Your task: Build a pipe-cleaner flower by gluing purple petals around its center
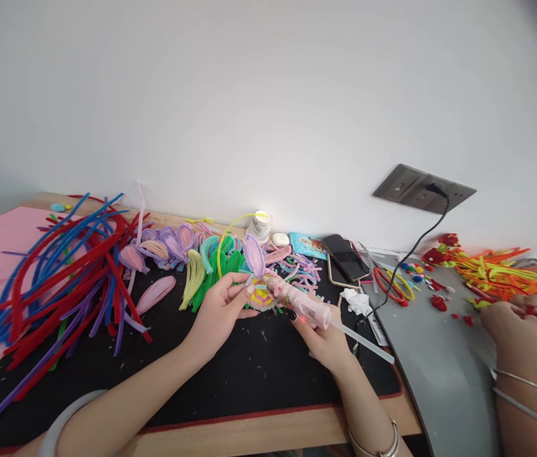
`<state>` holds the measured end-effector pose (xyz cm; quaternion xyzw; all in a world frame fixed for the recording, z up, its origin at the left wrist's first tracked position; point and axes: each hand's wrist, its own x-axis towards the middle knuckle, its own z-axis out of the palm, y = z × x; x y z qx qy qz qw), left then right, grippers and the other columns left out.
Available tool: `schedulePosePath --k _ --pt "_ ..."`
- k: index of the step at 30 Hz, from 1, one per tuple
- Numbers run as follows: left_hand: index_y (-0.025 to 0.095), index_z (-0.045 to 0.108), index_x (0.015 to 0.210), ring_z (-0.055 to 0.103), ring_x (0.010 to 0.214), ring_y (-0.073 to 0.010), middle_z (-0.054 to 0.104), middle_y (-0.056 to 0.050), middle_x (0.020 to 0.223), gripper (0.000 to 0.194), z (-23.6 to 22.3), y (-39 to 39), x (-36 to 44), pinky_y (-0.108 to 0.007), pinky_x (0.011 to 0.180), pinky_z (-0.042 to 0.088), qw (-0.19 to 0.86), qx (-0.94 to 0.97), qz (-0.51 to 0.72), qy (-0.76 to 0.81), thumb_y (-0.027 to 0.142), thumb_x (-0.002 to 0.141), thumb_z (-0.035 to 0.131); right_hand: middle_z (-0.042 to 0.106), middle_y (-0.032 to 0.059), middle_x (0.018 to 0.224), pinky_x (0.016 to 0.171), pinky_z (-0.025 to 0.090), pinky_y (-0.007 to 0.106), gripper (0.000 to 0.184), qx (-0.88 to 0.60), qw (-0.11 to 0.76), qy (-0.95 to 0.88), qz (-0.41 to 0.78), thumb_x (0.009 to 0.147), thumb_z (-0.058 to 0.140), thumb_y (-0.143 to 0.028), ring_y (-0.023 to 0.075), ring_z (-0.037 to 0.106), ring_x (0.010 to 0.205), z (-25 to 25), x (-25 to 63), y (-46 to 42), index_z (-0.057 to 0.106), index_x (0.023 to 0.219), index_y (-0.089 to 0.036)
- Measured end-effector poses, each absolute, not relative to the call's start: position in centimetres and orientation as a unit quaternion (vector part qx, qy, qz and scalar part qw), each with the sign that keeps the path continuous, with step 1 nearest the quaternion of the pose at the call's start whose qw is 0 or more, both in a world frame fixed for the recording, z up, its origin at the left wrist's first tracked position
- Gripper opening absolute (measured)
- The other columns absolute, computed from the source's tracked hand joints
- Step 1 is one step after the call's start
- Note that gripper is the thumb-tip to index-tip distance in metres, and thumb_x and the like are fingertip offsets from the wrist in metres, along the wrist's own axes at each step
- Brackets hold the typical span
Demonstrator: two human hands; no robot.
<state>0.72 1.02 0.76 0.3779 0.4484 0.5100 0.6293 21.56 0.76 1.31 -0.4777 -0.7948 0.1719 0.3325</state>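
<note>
My left hand [221, 314] pinches a pipe-cleaner piece with an upright lavender petal [254, 255] and a yellow-and-pink rounded part [261, 299] below it. My right hand [328, 343] is wrapped round a pink glue gun [304, 308], which has a small red light glowing. A translucent glue stick [366, 341] juts out of its back end. The gun's nozzle points at the pipe-cleaner piece, close to my left fingertips; whether it touches is hidden. Under both hands lies a black mat [230, 381].
Loose red, blue and purple pipe cleaners [73, 273] spread at left. Bent petals [173, 244] line the back, near a paper cup [262, 223] and a phone [347, 257]. A black cord [416, 251] runs to the wall socket. At right, another person's hands [516, 324] work beside scissors [390, 285].
</note>
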Motion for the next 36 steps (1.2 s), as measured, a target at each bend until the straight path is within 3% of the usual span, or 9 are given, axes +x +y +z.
schedulePosePath --k 11,18,27,30,36 --pt "0.015 0.057 0.097 0.07 0.085 -0.0187 0.074 -0.006 0.09 0.031 0.4 1.1 0.9 -0.03 0.077 0.057 0.628 0.383 0.517 0.436 0.037 0.078 0.067 0.046 -0.0029 0.06 0.049 0.033 0.024 0.015 -0.48 0.296 -0.8 0.206 0.085 0.051 -0.027 0.0133 0.047 0.052 1.9 20.6 0.4 0.046 0.073 -0.021" --pt "0.015 0.057 0.095 0.071 0.087 -0.0193 0.075 -0.006 0.091 0.031 0.5 1.1 1.0 -0.029 0.076 0.057 0.629 0.382 0.517 0.437 0.036 0.077 0.068 0.055 0.0004 0.062 0.051 0.038 0.025 0.016 -0.477 0.329 -0.791 0.198 0.084 0.051 -0.03 0.014 0.05 0.052 1.7 20.7 0.6 0.056 0.074 -0.019" --pt "0.015 0.057 0.096 0.07 0.082 -0.0169 0.074 -0.006 0.086 0.03 0.6 1.0 0.8 -0.026 0.072 0.057 0.651 0.337 0.5 0.461 0.035 0.077 0.069 0.067 0.0048 0.074 0.06 0.048 0.029 0.03 -0.586 0.405 -0.679 0.179 0.085 0.049 -0.036 0.021 0.061 0.067 1.6 22.0 1.2 0.066 0.099 -0.016" --pt "0.015 0.058 0.097 0.069 0.08 -0.0149 0.074 -0.005 0.085 0.03 0.4 1.1 0.6 -0.023 0.071 0.056 0.663 0.319 0.503 0.454 0.033 0.077 0.07 0.069 0.0062 0.081 0.065 0.047 0.029 0.031 -0.635 0.378 -0.659 0.143 0.085 0.047 -0.036 0.0232 0.063 0.078 2.1 22.7 1.9 0.064 0.104 -0.018" --pt "0.016 0.059 0.098 0.068 0.075 -0.0137 0.071 -0.004 0.084 0.031 0.6 1.2 0.3 -0.021 0.064 0.055 0.672 0.301 0.511 0.444 0.032 0.075 0.071 0.068 0.0064 0.082 0.061 0.04 0.029 0.033 -0.737 0.227 -0.632 0.074 0.075 0.054 -0.034 0.0234 0.061 0.072 1.5 24.6 3.2 0.06 0.103 -0.018"
